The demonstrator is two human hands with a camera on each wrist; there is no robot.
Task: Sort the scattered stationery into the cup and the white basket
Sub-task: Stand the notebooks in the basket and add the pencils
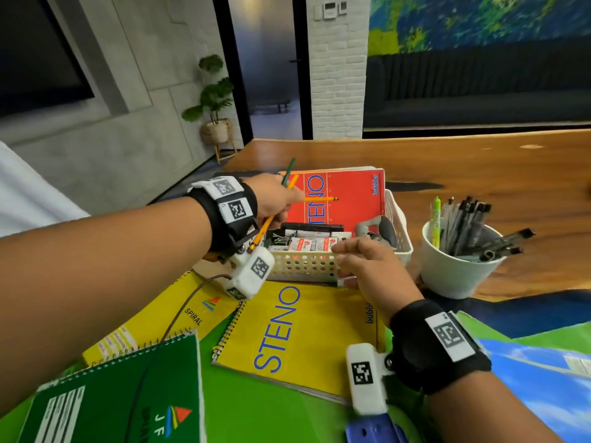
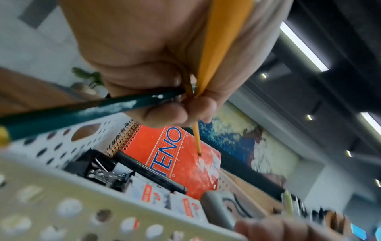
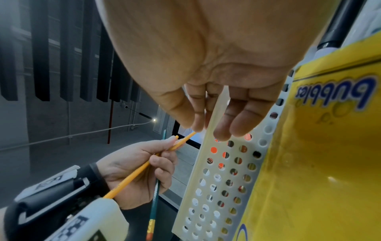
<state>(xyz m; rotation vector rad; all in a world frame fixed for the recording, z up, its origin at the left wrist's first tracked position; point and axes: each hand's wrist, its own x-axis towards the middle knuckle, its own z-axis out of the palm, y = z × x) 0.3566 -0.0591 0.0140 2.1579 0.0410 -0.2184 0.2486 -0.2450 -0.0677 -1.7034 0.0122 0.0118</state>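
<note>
My left hand [image 1: 287, 199] hovers over the left end of the white basket [image 1: 398, 215], gripping yellow pencils [image 1: 319, 198] and a green pencil [image 1: 288, 171]. In the left wrist view the green pencil [image 2: 82, 110] and a yellow pencil [image 2: 197, 140] stick out of the fist above the basket [image 2: 51, 141]. My right hand [image 1: 343, 260] is at the basket's front rim with straight fingers [image 3: 226, 122], holding nothing; whether it touches the wall [image 3: 216, 187] is unclear. To the right stands the white cup [image 1: 454, 273], full of pens.
The basket holds a red STENO notebook [image 1: 345, 193], a black marker [image 1: 307, 227], staple boxes [image 1: 313, 243] and a grey stapler [image 1: 380, 230]. In front lie a yellow STENO notebook [image 1: 297, 327], a yellow spiral notebook [image 1: 192, 311], a green notebook [image 1: 128, 388] and blue folders [image 1: 543, 378].
</note>
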